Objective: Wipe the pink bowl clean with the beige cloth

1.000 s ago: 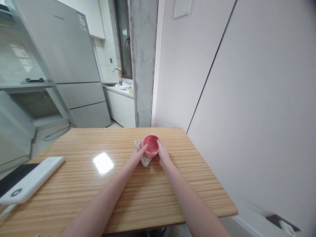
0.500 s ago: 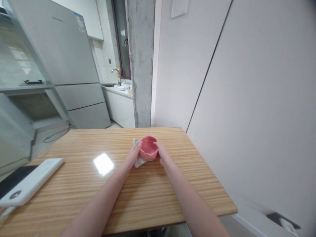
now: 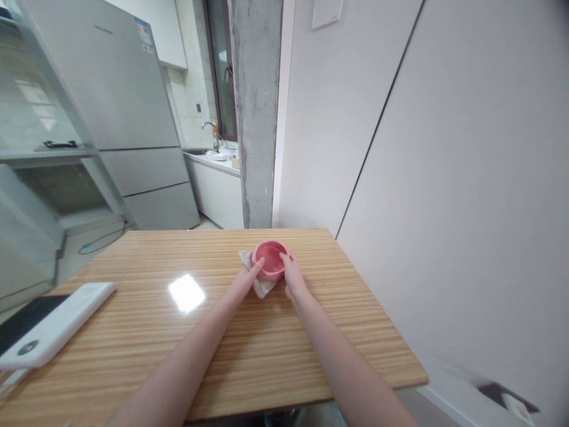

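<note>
Between my two hands, a pink bowl (image 3: 270, 276) is held tilted so that its inside faces me. My left hand (image 3: 252, 276) grips the left side, thumb over the rim, with a pale grey cloth (image 3: 263, 289) pressed against the outside of the bowl. The cloth sticks out at the left and below; how far it reaches underneath is hidden. My right hand (image 3: 292, 274) is closed on the right side of the rim, its thumb inside. Whether the bowl touches the wooden table (image 3: 262, 356) I cannot tell.
A white power bank (image 3: 62, 323) and a dark flat object (image 3: 26, 320) lie at the table's left. A white wall (image 3: 427, 207) runs along the right side. Beyond the table stand a concrete pillar (image 3: 258, 118) and a grey fridge (image 3: 120, 89).
The bowl has shifted slightly right and turned in my hands. My left thumb now reaches further over the rim, and the cloth hangs a little further right under the bowl.
</note>
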`<action>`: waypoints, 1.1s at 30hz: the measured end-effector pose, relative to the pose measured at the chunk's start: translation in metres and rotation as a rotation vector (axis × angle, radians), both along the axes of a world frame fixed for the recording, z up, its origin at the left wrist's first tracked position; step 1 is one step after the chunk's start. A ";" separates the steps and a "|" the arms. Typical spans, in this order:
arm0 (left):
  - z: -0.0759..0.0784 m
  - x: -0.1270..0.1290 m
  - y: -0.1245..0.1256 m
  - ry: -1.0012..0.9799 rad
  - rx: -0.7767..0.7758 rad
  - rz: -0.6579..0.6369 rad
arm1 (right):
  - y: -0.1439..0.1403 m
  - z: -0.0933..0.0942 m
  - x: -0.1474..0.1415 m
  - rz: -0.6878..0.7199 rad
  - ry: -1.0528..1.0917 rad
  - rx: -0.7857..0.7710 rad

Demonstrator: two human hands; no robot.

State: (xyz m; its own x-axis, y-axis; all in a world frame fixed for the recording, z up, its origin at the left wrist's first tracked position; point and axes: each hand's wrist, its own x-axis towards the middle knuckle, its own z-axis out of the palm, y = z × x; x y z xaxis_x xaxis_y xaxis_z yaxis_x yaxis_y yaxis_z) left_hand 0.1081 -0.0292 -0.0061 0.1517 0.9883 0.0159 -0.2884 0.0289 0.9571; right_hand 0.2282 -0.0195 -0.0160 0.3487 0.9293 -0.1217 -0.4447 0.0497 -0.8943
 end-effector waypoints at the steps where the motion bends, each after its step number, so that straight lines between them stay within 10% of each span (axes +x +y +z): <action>1: 0.001 0.000 -0.001 0.003 0.001 0.013 | 0.000 0.000 -0.001 0.007 0.006 -0.006; 16: 0.000 -0.008 0.005 0.196 -0.056 0.128 | 0.008 -0.004 0.007 0.103 0.086 -0.051; 24: -0.005 -0.022 0.017 0.123 -0.192 0.312 | 0.031 -0.005 0.093 -0.463 -0.331 -0.005; 33: -0.011 -0.017 0.019 0.170 -0.188 0.274 | 0.031 -0.018 0.139 -0.617 -0.607 -0.228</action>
State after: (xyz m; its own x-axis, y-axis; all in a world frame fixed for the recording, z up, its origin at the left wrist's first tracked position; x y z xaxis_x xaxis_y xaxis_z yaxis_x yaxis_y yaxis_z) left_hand 0.0916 -0.0102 -0.0173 -0.1341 0.9759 -0.1722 -0.1475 0.1522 0.9773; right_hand 0.3673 0.0118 -0.0339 0.8429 0.5308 0.0878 0.1556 -0.0842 -0.9842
